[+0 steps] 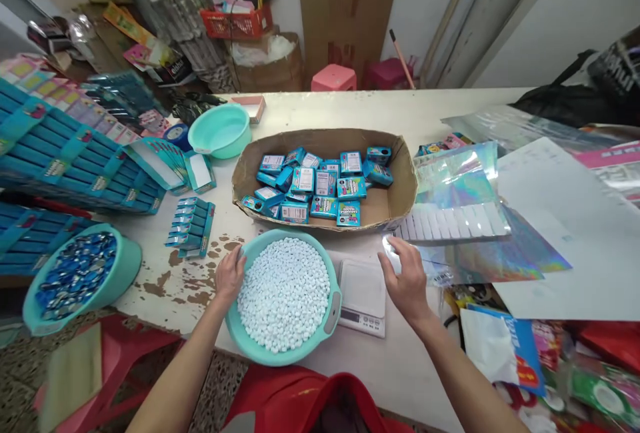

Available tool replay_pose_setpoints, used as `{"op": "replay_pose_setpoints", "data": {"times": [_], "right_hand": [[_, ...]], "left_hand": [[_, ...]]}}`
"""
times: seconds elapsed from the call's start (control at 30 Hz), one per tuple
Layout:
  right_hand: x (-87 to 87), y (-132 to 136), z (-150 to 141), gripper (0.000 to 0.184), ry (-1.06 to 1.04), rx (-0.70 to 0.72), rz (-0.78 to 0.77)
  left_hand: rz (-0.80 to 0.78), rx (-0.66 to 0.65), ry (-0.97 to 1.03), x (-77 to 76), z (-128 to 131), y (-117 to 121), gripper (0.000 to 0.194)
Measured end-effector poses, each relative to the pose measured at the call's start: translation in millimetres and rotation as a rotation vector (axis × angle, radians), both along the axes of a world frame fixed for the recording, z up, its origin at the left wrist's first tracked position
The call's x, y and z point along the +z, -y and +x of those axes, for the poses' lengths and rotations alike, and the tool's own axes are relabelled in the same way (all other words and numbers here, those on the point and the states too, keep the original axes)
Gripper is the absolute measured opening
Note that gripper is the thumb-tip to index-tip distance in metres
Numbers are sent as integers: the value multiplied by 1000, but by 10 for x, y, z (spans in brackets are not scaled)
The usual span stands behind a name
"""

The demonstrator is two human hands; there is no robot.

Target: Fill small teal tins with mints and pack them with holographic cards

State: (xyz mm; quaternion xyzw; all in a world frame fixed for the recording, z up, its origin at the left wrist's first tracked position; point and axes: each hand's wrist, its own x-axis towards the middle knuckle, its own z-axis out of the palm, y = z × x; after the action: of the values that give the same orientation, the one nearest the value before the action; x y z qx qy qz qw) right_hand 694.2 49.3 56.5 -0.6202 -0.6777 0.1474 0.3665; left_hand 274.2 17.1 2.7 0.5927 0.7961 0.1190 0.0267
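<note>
A turquoise basin (235,333) full of small white candies (284,293) sits at the front edge of the table. My left hand (231,275) grips its left rim, fingers curled at the edge. To the right of the basin lies a white kitchen scale (363,293) with nothing on its plate. My right hand (407,283) hovers just right of the scale, thumb and fingers apart, beside a shiny clear plastic piece (391,253). Behind the basin stands a long cut-down cardboard box (387,209) holding several small blue candy boxes (325,184).
Stacked blue display boxes (75,153) fill the left side, near a tub of blue-wrapped sweets (127,266). A turquoise bowl (220,129) and a small display carton (193,226) stand on the table. Iridescent sheets (455,179) and a white sheet (565,239) cover the right.
</note>
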Motion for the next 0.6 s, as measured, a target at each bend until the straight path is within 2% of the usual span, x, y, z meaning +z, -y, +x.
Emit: {"op": "replay_pose_setpoints", "data": {"times": [0.07, 0.13, 0.17, 0.23, 0.3, 0.37, 0.4, 0.5, 0.6], "right_hand": [[186, -533, -145, 38, 80, 67, 46], [236, -1107, -301, 41, 185, 189, 12], [213, -1380, -378, 45, 253, 250, -39], [95, -1838, -524, 64, 400, 337, -201], [-84, -2132, -645, 87, 529, 358, -393], [-278, -2274, -725, 104, 608, 336, -521], [-363, -2304, -747, 107, 617, 328, -534], [-506, -2288, -765, 99, 564, 304, -529], [-457, -2098, -798, 85, 394, 241, -564]], "left_hand": [[5, 45, -17, -18, -124, 35, 43], [0, 38, -54, -26, -257, -35, 42], [-4, 13, -74, -23, -316, -105, 41], [-19, -58, -107, -3, -403, -278, 38], [-65, -127, -124, 21, -452, -433, 37], [-137, -156, -127, 31, -476, -524, 38], [-173, -156, -124, 28, -483, -543, 39], [-233, -129, -96, -13, -498, -530, 41], [-235, -113, -51, -60, -515, -497, 42]]}}
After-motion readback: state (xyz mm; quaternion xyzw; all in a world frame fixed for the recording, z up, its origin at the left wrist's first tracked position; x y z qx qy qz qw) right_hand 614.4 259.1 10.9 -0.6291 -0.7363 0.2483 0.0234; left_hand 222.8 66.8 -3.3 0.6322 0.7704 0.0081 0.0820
